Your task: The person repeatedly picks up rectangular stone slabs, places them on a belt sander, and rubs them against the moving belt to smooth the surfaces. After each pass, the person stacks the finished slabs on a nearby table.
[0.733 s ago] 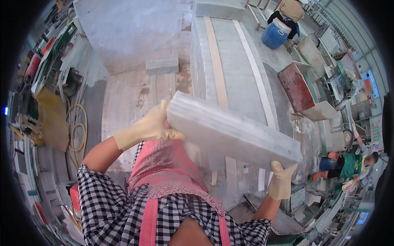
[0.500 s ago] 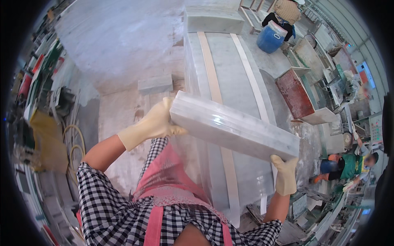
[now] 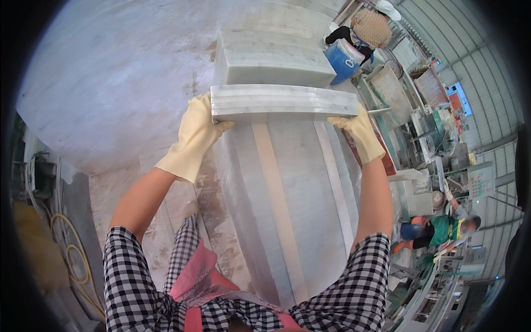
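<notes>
A stack of long, pale grey stone slabs [image 3: 285,101] spans between my two hands, held level across in front of me. My left hand [image 3: 199,130], in a cream rubber glove, grips its left end with the thumb underneath. At the right end my right hand [image 3: 358,130], gloved the same way, clasps the stack. Beneath it lies a large pile of grey stone slabs [image 3: 238,182], with a tan strip [image 3: 274,188] and a white strip [image 3: 332,171] running lengthwise along its top. Just beyond my hands, a block of similar stone pieces [image 3: 271,58] rests at the pile's far end.
At the far right a person sits beside a blue barrel [image 3: 342,61]. Another person in a green apron [image 3: 444,229] is at the right among work benches. A yellow hose [image 3: 74,260] coils at the left. A pale wall-like surface [image 3: 127,72] fills the far left.
Both hands have carried the slab stack forward to the far end of the pile. It was slanted down to the right and is now level across. My view has shifted too.
</notes>
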`<state>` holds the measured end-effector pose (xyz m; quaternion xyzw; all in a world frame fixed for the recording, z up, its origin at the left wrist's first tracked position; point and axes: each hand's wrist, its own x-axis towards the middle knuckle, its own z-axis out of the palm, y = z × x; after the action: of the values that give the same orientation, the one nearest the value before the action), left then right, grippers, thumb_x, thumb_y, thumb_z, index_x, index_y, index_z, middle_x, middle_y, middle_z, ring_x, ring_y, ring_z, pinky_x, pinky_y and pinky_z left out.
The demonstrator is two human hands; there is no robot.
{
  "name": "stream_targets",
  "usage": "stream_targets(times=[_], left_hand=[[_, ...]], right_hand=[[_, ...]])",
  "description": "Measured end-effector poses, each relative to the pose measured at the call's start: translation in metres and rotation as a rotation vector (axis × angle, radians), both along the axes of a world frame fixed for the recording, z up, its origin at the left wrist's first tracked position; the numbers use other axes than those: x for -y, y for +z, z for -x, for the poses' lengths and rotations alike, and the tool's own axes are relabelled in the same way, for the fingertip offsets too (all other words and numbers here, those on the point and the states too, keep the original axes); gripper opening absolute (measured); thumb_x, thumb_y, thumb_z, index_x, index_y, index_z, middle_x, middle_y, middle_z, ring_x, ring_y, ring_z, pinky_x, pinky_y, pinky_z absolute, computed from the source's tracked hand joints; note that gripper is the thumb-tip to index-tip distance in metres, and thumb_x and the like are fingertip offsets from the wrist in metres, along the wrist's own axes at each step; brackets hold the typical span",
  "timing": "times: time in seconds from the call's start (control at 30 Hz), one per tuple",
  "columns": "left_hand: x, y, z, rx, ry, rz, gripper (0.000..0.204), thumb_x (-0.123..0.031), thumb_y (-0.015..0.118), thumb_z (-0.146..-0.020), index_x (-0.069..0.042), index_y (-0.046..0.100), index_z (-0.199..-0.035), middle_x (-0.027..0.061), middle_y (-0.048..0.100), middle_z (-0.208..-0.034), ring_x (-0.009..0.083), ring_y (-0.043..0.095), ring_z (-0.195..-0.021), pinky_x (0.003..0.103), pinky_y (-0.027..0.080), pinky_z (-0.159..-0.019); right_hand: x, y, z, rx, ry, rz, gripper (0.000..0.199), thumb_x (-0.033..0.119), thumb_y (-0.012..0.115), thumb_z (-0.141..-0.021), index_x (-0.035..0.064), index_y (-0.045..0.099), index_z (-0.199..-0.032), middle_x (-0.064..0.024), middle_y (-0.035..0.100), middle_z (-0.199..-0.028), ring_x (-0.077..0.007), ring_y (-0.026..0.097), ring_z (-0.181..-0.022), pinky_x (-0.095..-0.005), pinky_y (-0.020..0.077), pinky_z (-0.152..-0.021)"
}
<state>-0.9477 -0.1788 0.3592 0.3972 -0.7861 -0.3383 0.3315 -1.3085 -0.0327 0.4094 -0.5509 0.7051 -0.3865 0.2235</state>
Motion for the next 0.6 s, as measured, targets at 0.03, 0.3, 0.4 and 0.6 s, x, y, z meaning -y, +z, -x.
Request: stream_targets(times=[0.03,0.3,0.4,0.6], left_hand=[[0.007,-0.004,0.006,0.037,0.027,0.023,0.051,-0.010,0.087,-0.068,-0.003,0.066,-0.114,0.0177,0.070,-0.110,0.0364,0.068,-0.101,0.043,0.057,-0.082],[0.025,-0.030,0.037,0.061,0.131,0.090,0.094,-0.012,0.084,-0.073,-0.002,0.033,-0.151,0.0227,0.061,-0.132,0.0385,0.059,-0.122,0.043,0.052,-0.098],[0.032,-0.028,0.038,-0.137,-0.034,-0.247,0.097,-0.013,0.083,-0.076,-0.004,0.028,-0.155,0.0203,0.060,-0.135,0.0338,0.059,-0.125,0.040,0.049,-0.104],[0.017,-0.015,0.040,-0.533,-0.145,-0.495,0.091,-0.009,0.080,-0.075,-0.008,0.034,-0.154,0.0131,0.059,-0.136,0.0256,0.053,-0.129,0.039,0.043,-0.108]], right_hand=[[0.018,-0.001,0.009,0.120,-0.006,-0.017,0.057,0.002,0.084,-0.073,-0.0013,0.060,-0.125,-0.0113,0.070,-0.115,-0.0196,0.067,-0.102,-0.0332,0.0557,-0.084],[0.052,-0.044,0.052,0.452,0.185,0.123,0.060,-0.006,0.072,-0.077,-0.0049,0.053,-0.134,-0.0152,0.066,-0.122,-0.0224,0.067,-0.099,-0.0339,0.0565,-0.082],[0.049,-0.059,0.053,0.147,0.023,0.218,0.071,0.011,0.082,-0.076,-0.0045,0.051,-0.138,-0.0168,0.063,-0.128,-0.0269,0.062,-0.115,-0.0367,0.0509,-0.096],[0.055,-0.084,0.019,0.299,-0.055,0.404,0.073,0.035,0.072,-0.093,-0.0018,0.042,-0.148,-0.0199,0.050,-0.147,-0.0301,0.045,-0.139,-0.0401,0.0349,-0.114]])
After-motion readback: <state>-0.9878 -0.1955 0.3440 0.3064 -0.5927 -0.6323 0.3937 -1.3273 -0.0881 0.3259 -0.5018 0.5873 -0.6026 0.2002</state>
